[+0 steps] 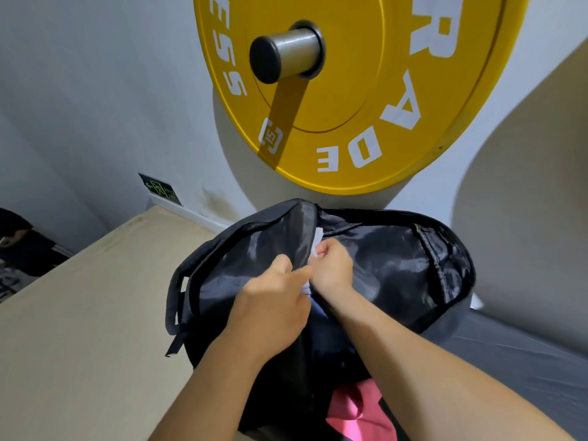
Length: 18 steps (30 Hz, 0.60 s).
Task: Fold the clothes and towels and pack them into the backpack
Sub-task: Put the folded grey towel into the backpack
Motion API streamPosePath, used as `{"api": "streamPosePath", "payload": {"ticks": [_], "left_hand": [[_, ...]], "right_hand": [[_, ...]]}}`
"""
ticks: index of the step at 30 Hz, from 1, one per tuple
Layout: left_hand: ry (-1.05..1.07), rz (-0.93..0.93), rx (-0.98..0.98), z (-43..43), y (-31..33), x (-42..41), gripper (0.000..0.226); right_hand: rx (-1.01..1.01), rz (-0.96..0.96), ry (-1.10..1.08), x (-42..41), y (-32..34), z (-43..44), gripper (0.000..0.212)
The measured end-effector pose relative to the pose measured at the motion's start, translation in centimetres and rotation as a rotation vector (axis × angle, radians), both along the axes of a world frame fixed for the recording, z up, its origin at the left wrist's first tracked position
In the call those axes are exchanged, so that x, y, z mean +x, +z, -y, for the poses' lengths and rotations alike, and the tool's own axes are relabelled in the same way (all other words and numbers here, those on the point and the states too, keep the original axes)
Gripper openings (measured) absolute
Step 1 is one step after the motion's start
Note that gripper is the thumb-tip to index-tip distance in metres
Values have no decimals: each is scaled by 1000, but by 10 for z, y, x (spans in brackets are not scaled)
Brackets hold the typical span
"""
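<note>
Nearest to you, a pink garment (359, 412) lies at the near end of the backpack (397, 259). I cannot tell if it is already inside or only lying at the opening, and it looks crumpled rather than folded.

Farther in, your left hand (273, 297) has its fingers closed on the edge of the inner panel and holds the opening apart. Your right hand (331, 265) has its fingers curled around a white towel (313, 241) and pinches it in the gap between the panels. A little blue cloth (315, 308) shows just under your hands.

I judge that the packing is well under way: at least the towel is going in. The pink garment probably needs to be folded and packed, and the bag is not yet closed.

The backpack lies flat on the surface (79, 313), unzipped, with the shiny lining facing up. Its long axis runs from you toward the wall, and the rounded end points toward the yellow weight plate (350, 90).
</note>
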State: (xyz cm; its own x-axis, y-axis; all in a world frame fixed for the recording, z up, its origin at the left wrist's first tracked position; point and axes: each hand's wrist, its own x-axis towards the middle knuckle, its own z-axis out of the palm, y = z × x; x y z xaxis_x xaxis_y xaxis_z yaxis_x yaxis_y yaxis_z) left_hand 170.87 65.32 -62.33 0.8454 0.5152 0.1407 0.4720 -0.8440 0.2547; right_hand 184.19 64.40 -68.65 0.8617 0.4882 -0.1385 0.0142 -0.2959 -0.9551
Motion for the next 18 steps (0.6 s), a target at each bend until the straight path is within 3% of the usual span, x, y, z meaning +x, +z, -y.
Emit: {"api": "streamPosePath", "payload": {"ticks": [4,10,14,18], "left_hand": [[13,-97,-108,0,-6,6,55],[49,-97,-161,-1,-20,18,63],[39,-110,-91,4,-32,30,51],[34,-163,-58,11,-37,33,32]], "right_hand": [[-51,-60,305,-5,-5,14,26],[-394,224,581,9,2,71,34],[-507,295,812,-23,6,88,20],[-503,370,820,-17,17,108,26]]}}
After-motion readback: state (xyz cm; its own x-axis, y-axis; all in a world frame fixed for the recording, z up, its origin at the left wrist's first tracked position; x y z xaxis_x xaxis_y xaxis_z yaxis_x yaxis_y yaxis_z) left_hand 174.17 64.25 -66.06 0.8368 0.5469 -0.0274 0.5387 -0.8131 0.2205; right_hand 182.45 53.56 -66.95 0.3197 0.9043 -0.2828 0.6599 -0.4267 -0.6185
